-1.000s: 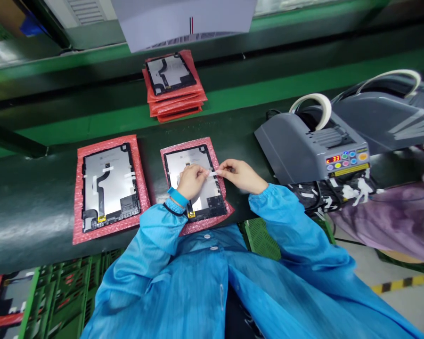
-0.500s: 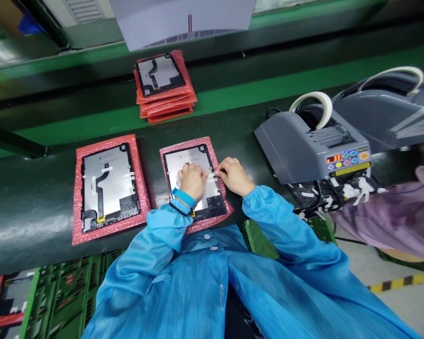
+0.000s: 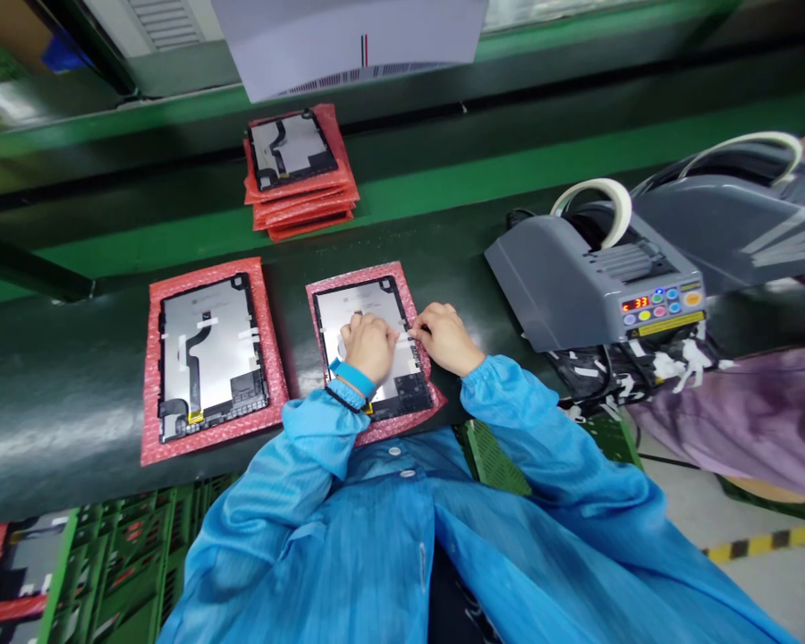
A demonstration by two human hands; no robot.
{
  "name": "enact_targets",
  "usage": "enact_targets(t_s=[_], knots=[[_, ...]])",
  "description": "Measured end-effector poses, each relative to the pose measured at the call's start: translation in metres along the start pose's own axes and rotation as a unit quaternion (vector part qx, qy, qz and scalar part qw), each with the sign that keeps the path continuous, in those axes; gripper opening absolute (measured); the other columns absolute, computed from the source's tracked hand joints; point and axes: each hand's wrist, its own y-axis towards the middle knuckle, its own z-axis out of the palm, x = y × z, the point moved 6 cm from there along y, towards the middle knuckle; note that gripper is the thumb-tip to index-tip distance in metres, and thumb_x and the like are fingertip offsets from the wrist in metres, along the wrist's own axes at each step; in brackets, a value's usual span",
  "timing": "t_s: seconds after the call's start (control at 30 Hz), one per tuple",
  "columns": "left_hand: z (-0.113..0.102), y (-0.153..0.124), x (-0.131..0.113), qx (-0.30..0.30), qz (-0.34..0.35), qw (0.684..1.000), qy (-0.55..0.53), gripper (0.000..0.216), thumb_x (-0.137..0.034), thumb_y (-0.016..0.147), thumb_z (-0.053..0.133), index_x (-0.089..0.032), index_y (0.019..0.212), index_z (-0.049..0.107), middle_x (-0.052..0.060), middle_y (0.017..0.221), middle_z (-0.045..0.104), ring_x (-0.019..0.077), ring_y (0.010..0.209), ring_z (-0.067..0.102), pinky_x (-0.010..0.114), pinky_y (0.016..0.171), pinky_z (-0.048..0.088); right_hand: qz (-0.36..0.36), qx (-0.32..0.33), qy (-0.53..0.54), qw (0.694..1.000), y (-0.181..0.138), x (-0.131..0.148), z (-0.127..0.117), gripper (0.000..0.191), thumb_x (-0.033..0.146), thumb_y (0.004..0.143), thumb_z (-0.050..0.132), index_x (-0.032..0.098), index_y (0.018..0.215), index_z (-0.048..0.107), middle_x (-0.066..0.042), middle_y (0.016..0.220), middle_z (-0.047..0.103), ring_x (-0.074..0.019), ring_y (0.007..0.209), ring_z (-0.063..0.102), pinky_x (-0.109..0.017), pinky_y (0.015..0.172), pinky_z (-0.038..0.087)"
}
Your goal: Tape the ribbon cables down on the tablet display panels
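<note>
A tablet screen panel (image 3: 359,295) with a silver back and black frame lies on pink bubble wrap (image 3: 436,396) in front of me. My left hand (image 3: 370,349) rests over its middle, fingers curled and thumb and index finger pinched at a thin strip of white tape (image 3: 403,335). At the panel's right edge, my right hand (image 3: 448,340) pinches the tape's other end. Left of it, a second panel (image 3: 218,340) lies face down on its own bubble wrap (image 3: 148,402), with a black flex cable and white tape pieces on it. My left hand covers part of the nearer panel.
A stack of red bubble-wrap sleeves (image 3: 345,183) with a panel on top sits on the green strip behind. Grey tape dispensers (image 3: 556,286) stand at right, beside a person's purple sleeve (image 3: 744,411). Green crates (image 3: 121,563) are below the table edge.
The stack of red sleeves has shifted left along the green strip. My hands keep their pinch on the tape at the panel's right side. The view has moved slightly.
</note>
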Motion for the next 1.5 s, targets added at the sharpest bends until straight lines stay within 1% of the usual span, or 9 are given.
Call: enact_targets(t_s=[0.27, 0.47, 0.67, 0.9, 0.97, 1.07, 1.2, 1.37, 1.5], knots=[[-0.006, -0.002, 0.009, -0.051, -0.027, 0.998, -0.02, 0.016, -0.035, 0.082, 0.061, -0.019, 0.08, 0.061, 0.008, 0.095, 0.062, 0.0261, 0.103, 0.049, 0.039, 0.086, 0.034, 0.003, -0.081, 0.01, 0.997, -0.025, 0.004, -0.009, 0.027, 0.013, 0.086, 0.044, 0.015, 0.09, 0.07, -0.01, 0.085, 0.061, -0.0222, 0.084, 0.051, -0.038, 0.085, 0.039], [-0.007, 0.001, 0.003, -0.038, -0.016, 0.999, 0.001, 0.016, -0.034, 0.083, 0.061, -0.019, 0.08, 0.061, 0.01, 0.099, 0.062, 0.0285, 0.106, 0.048, 0.04, 0.087, 0.035, -0.017, -0.018, -0.082, 0.996, -0.047, 0.026, 0.005, 0.041, 0.009, 0.086, 0.038, 0.012, 0.118, 0.063, -0.018, 0.109, 0.057, -0.0284, 0.098, 0.046, -0.04, 0.083, 0.041], [-0.032, -0.045, 0.043, -0.094, -0.05, 0.994, 0.022, 0.02, -0.019, 0.085, 0.054, -0.011, 0.103, 0.059, 0.015, 0.108, 0.059, 0.0286, 0.105, 0.049, 0.039, 0.093, 0.037, 0.054, -0.05, -0.044, 0.996, -0.037, 0.004, -0.013, 0.031, 0.013, 0.083, 0.042, 0.01, 0.099, 0.068, -0.016, 0.091, 0.062, -0.0267, 0.089, 0.055, -0.04, 0.087, 0.042], [-0.023, -0.084, 0.077, -0.066, -0.133, 0.988, 0.052, 0.024, -0.027, 0.089, 0.045, -0.008, 0.092, 0.06, 0.019, 0.103, 0.06, 0.0302, 0.104, 0.054, 0.042, 0.092, 0.041, 0.119, -0.056, 0.064, 0.989, -0.03, 0.008, -0.001, 0.019, 0.015, 0.078, 0.049, 0.018, 0.064, 0.061, -0.013, 0.08, 0.064, -0.0245, 0.085, 0.06, -0.037, 0.08, 0.046], [-0.025, -0.081, 0.076, -0.06, -0.143, 0.988, 0.0, 0.02, -0.023, 0.088, 0.045, -0.009, 0.09, 0.06, 0.02, 0.104, 0.059, 0.0302, 0.108, 0.053, 0.043, 0.095, 0.039, 0.157, -0.058, 0.209, 0.964, -0.032, 0.008, 0.001, 0.016, 0.019, 0.078, 0.05, 0.019, 0.064, 0.057, -0.008, 0.073, 0.064, -0.0218, 0.079, 0.061, -0.035, 0.078, 0.048], [-0.031, -0.076, 0.074, -0.064, -0.146, 0.985, -0.062, 0.017, -0.02, 0.086, 0.045, -0.01, 0.083, 0.058, 0.021, 0.101, 0.06, 0.0311, 0.109, 0.054, 0.044, 0.097, 0.039, 0.182, -0.012, 0.455, 0.871, -0.04, 0.016, 0.007, 0.015, 0.032, 0.076, 0.057, 0.018, 0.071, 0.058, -0.006, 0.069, 0.066, -0.0205, 0.074, 0.064, -0.035, 0.075, 0.051], [-0.029, -0.076, 0.075, -0.067, -0.139, 0.975, -0.159, 0.015, -0.018, 0.084, 0.047, -0.014, 0.073, 0.055, 0.016, 0.088, 0.063, 0.0286, 0.102, 0.059, 0.043, 0.095, 0.041, 0.176, 0.095, 0.591, 0.782, -0.055, 0.032, 0.009, 0.035, 0.025, 0.053, 0.077, 0.018, 0.083, 0.06, -0.004, 0.074, 0.071, -0.0223, 0.072, 0.067, -0.036, 0.074, 0.054], [-0.015, -0.083, 0.076, -0.053, -0.158, 0.914, -0.369, 0.014, -0.026, 0.086, 0.048, -0.016, 0.086, 0.057, 0.004, 0.075, 0.066, 0.0178, 0.079, 0.065, 0.032, 0.077, 0.051, 0.188, 0.125, 0.619, 0.752, -0.053, 0.035, -0.006, 0.05, 0.021, 0.056, 0.075, 0.023, 0.103, 0.059, -0.004, 0.092, 0.073, -0.0246, 0.082, 0.07, -0.041, 0.08, 0.055], [-0.031, -0.092, 0.088, -0.081, -0.176, 0.724, -0.662, 0.033, -0.039, 0.073, 0.066, -0.016, 0.096, 0.059, 0.003, 0.079, 0.068, 0.0185, 0.078, 0.065, 0.032, 0.077, 0.051, 0.161, 0.175, 0.606, 0.759, -0.02, 0.061, -0.011, 0.057, 0.024, 0.061, 0.074, 0.026, 0.115, 0.056, -0.006, 0.105, 0.071, -0.0279, 0.094, 0.068, -0.047, 0.085, 0.053]])
